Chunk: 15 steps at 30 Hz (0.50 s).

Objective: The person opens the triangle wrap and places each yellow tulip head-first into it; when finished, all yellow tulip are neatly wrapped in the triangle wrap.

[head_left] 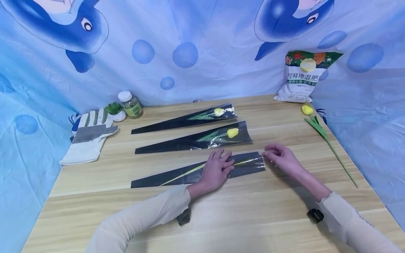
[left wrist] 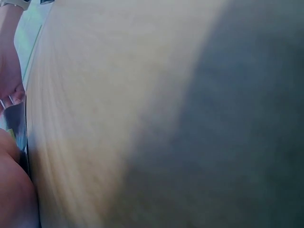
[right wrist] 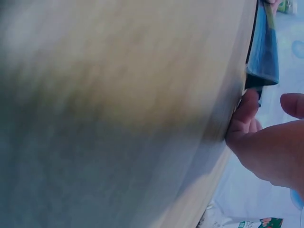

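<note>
A black flower sleeve [head_left: 246, 171] with a glossy clear front lies nearest me on the table, a thin yellowish stripe running along it. My left hand [head_left: 216, 172] rests on its middle with fingers spread. At the sleeve's wide right end is my right hand [head_left: 280, 160], fingers bent and fingertips right at the edge. In the right wrist view the thumb [right wrist: 292, 104] stands apart from the fingers. Behind lie two similar sleeves, a middle one [head_left: 167, 144] and a far one [head_left: 164, 123], each with a yellow tulip showing through the front.
A loose yellow tulip [head_left: 329, 140] with a long green stem lies along the right side. A fertilizer bag [head_left: 300, 77] stands at the back right. At the back left are work gloves [head_left: 87, 140], a small potted plant [head_left: 114, 109] and a white-capped jar [head_left: 131, 105].
</note>
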Each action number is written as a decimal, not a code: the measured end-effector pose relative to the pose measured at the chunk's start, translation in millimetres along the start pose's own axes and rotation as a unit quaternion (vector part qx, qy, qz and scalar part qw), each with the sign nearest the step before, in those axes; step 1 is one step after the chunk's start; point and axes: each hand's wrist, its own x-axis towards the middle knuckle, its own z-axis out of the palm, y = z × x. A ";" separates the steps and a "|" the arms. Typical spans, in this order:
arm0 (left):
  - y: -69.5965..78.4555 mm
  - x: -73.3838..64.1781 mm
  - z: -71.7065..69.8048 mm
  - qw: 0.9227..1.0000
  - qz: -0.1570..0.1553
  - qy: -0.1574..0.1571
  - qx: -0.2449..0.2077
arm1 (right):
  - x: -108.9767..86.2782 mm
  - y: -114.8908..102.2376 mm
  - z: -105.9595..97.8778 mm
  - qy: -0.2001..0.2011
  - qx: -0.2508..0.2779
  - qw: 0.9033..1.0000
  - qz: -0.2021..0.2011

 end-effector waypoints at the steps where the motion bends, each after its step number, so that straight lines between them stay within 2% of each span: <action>1: 0.1 -0.3 0.1 1.000 0.000 0.002 -0.003 | -0.6 -0.4 0.3 0.000 0.001 1.000 0.001; 8: 0.2 -2.6 1.4 1.000 0.001 0.020 -0.016 | -2.0 -0.5 2.5 -0.032 0.026 0.999 0.003; 15: -0.6 -2.7 3.1 0.998 0.000 0.040 -0.055 | -3.9 -2.7 8.0 -0.012 0.034 0.999 0.018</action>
